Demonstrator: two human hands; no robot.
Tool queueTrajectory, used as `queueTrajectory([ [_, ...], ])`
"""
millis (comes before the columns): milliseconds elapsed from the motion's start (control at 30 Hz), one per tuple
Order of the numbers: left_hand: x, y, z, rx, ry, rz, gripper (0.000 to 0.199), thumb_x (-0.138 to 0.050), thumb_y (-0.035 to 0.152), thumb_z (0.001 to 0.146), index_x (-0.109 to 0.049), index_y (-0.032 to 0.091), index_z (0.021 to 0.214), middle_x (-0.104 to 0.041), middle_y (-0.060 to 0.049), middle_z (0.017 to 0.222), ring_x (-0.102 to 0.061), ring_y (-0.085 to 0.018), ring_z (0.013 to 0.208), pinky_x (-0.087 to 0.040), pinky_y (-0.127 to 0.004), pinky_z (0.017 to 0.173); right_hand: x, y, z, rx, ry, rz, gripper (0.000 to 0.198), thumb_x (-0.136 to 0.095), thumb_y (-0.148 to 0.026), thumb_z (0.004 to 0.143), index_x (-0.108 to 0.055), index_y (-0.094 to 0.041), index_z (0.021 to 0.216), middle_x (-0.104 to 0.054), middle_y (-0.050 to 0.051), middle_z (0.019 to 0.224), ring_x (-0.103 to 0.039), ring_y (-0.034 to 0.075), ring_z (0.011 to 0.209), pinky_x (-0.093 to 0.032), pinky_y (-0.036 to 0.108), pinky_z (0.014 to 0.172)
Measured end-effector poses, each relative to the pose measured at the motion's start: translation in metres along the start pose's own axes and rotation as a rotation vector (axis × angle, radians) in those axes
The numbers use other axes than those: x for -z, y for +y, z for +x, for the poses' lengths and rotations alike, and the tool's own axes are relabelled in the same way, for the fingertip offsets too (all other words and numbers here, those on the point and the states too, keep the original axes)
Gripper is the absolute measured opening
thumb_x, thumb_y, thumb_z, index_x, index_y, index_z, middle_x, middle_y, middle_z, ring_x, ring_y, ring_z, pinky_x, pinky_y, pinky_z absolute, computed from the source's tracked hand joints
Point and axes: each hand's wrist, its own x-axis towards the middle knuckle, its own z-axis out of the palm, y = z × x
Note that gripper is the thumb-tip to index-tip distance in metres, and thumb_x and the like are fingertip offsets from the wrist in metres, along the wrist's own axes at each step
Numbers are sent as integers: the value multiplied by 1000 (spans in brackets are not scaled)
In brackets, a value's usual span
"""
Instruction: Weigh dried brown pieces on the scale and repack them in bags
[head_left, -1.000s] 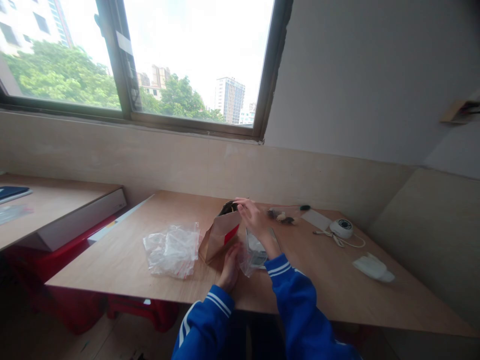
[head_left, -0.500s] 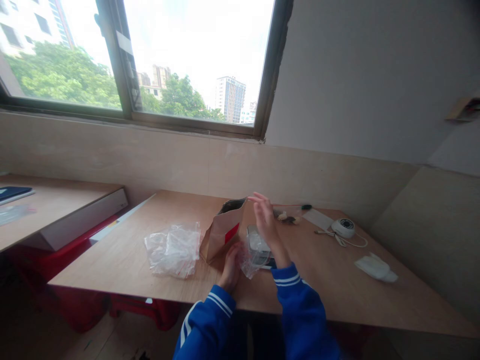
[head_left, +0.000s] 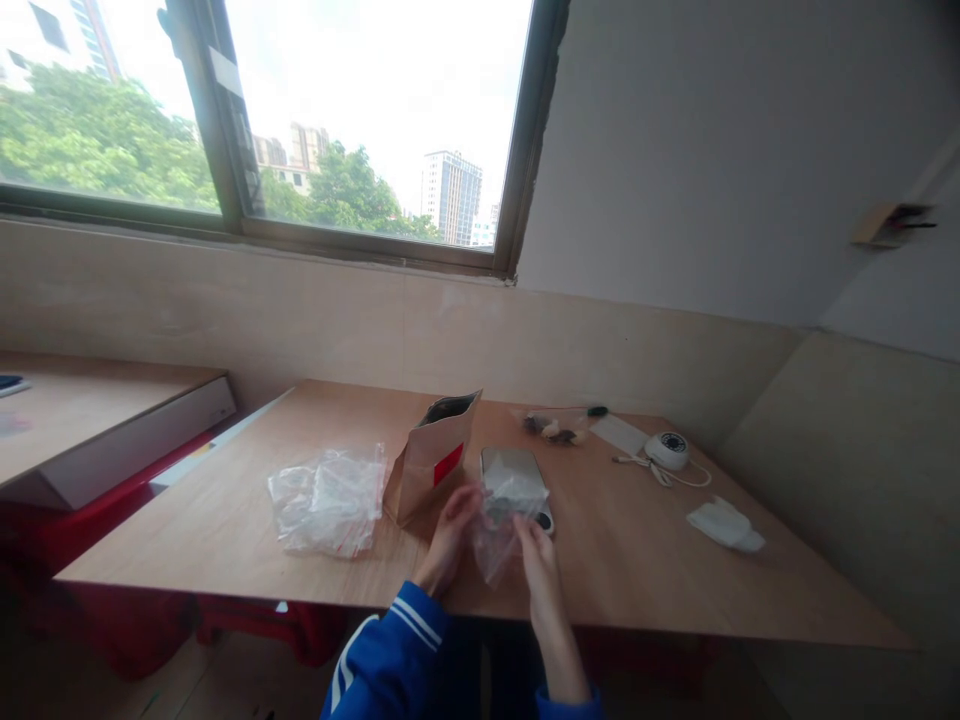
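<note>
Both hands in at the near edge of the tabletop point(head_left: 637, 570), and between them, a clear bag point(head_left: 495, 545), crumpled and see-through, its outline hard to follow! The right hand point(head_left: 538, 560) has thumb and fingers closed on the bag's right side. Over to the left hand point(head_left: 450, 535): fingers curled in, almost together, against the bag's left side, but blur smears the tips and I can't tell whether they pinch it. Whether anything sits inside that bag, I can't make out either.

Behind it lies a flat device point(head_left: 512, 462), its nearer part veiled by plastic, a dark round patch peeping out at its near right corner. Just left, a brown paper bag point(head_left: 429, 470) stands upright, red label point(head_left: 448, 464) facing out, mouth gaping, the inside too dark to read. Towards the tabletop's left edge, a heap of clear bags point(head_left: 326, 500), layers impossible to count. Near the far edge, small items point(head_left: 553, 431), blurry, unidentifiable. Towards the right edge, a white dome camera point(head_left: 667, 451) and a crumpled white bundle point(head_left: 725, 524). Right sleeve point(head_left: 568, 704)? Nearly all cut off below!
</note>
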Motion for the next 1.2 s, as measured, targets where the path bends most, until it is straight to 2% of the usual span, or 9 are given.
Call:
queueTrajectory([
  [167, 1, 15, -18, -93, 21, 319, 29, -77, 35, 66, -72, 16, 88, -68, -4, 74, -60, -16, 67, -46, -25, 62, 15, -7, 0, 23, -20, 45, 50, -74, -57, 60, -66, -17, 89, -67, 4, 64, -59, 19, 49, -40, 26, 40],
  [267, -2, 31, -29, -133, 39, 429, 29, -76, 36, 66, -72, 17, 88, -67, -4, 75, -59, -16, 65, -45, -24, 56, 16, -15, -3, 60, -34, 38, 50, -73, -57, 62, -67, -17, 90, -65, 2, 64, -58, 18, 51, -41, 26, 42],
  [367, -5, 43, -36, -62, 47, 475, 34, -72, 42, 70, -70, 18, 94, -68, -5, 83, -57, -15, 61, -39, -22, 45, 14, -23, -8, 145, -57, 18, 42, -70, -55, 68, -66, -19, 89, -64, 2, 70, -59, 18, 60, -45, 27, 51],
  [533, -6, 51, -36, -58, 84, 502, 30, -64, 45, 77, -71, 18, 88, -69, -6, 88, -61, -21, 85, -46, -26, 74, 10, -31, -19, 196, -188, -53, 33, -66, -51, 75, -66, -21, 89, -65, 3, 79, -60, 19, 68, -48, 29, 62],
  [600, -8, 52, -35, -65, 100, 514, 30, -65, 46, 76, -71, 17, 85, -69, -6, 85, -60, -22, 86, -45, -28, 78, 8, -31, -22, 209, -247, -86, 32, -62, -51, 79, -65, -22, 90, -66, 3, 81, -60, 19, 68, -47, 29, 60],
  [800, -10, 62, -35, -225, 233, 545, 36, -66, 50, 74, -59, 17, 62, -54, 0, 61, -49, -14, 61, -39, -23, 57, 0, -26, -27, 300, -315, -182, 32, -57, -53, 82, -65, -23, 91, -63, 2, 75, -57, 19, 65, -46, 29, 61],
  [933, -8, 68, -39, -313, 309, 562, 34, -62, 51, 78, -54, 19, 67, -49, 3, 61, -43, -11, 55, -35, -21, 50, -8, -31, -37, 307, -407, -211, 35, -55, -54, 84, -66, -23, 94, -57, 0, 66, -55, 19, 63, -45, 29, 64],
  [1067, -2, 80, -47, -286, 286, 606, 36, -56, 55, 81, -52, 20, 71, -43, 6, 57, -37, -9, 46, -30, -20, 41, -4, -32, -42, 245, -468, -182, 38, -53, -55, 85, -65, -22, 100, -61, 1, 72, -55, 18, 63, -45, 29, 63],
  [1200, 18, 115, -60, -296, 319, 680, 34, -53, 53, 82, -56, 20, 81, -43, 7, 54, -36, -7, 41, -30, -19, 38, 18, -30, -19, 292, -345, -249, 41, -50, -54, 86, -65, -21, 104, -66, 6, 87, -60, 21, 78, -46, 30, 70],
])
